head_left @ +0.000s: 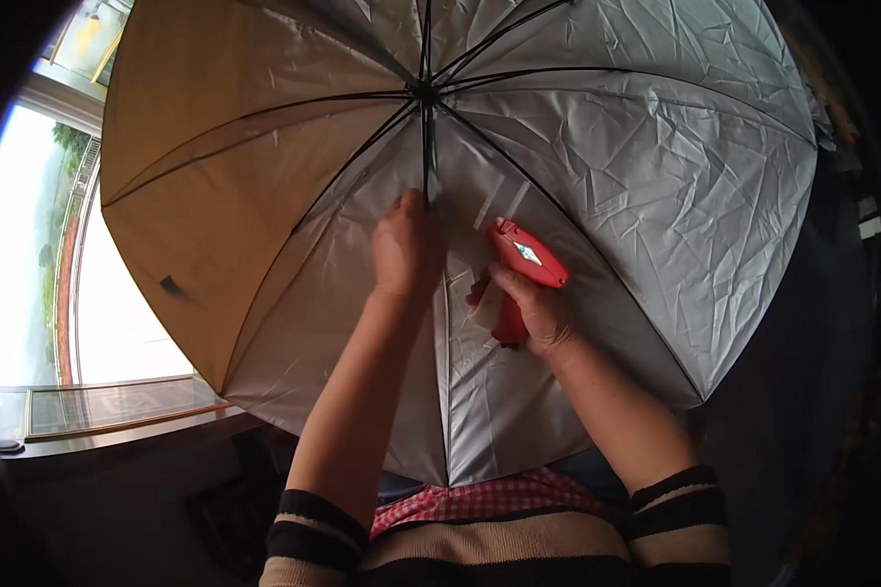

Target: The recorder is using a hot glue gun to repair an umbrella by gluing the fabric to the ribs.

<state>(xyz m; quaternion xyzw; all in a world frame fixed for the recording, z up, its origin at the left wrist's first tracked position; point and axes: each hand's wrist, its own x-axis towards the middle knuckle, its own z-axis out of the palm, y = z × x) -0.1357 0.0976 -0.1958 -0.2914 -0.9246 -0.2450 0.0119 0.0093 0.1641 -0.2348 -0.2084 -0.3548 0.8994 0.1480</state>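
An opened umbrella (636, 176) with a silvery inner side lies spread before me, its black hub (425, 94) at the upper middle. My left hand (404, 245) is closed, thumb and fingertips round a thin black umbrella rib (425, 147) that runs down from the hub. My right hand (538, 308) grips a red hand-held tool (533, 254) with a rounded body and a pale label, right over the fabric. Part of its lower section is hidden by the hand, so I cannot make out its exact kind. Clear strips (504, 203) lie on the fabric above it.
Black ribs fan out from the hub to the umbrella's rim. To the left is a bright window (20, 264) with a dark ledge (137, 430) below it. The umbrella's near edge reaches my lap, where red checked cloth (499, 494) shows. Surroundings at right are dark.
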